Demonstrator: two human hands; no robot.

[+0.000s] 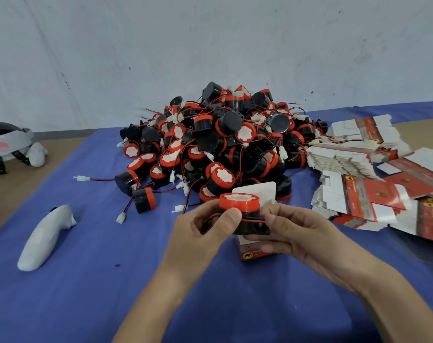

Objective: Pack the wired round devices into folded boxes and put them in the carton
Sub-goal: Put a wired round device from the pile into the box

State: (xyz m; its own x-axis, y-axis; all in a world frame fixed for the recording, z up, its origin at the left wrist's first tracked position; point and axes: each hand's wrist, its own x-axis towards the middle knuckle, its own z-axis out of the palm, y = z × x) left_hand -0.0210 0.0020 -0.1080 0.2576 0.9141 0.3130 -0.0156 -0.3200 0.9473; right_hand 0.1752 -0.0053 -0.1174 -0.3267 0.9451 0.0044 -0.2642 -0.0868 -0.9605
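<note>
A round black device with a red rim and white face [239, 203] sits at the mouth of a small folded box [253, 251] with a red and black printed side. My left hand [205, 226] pinches the device's side, thumb on its red wire. Around the box and the device's black base curls my right hand [292, 231]. The box's white flap [258, 191] stands up behind the device. A big pile of the same wired devices [223, 139] lies just beyond my hands. No carton is in view.
Stacks of flat unfolded boxes [359, 164] lie at the right on the blue cloth [86, 280]. A white wrapped object [46, 238] lies at the left. A white and grey headset-like item [7, 144] sits at the far left on the wooden table.
</note>
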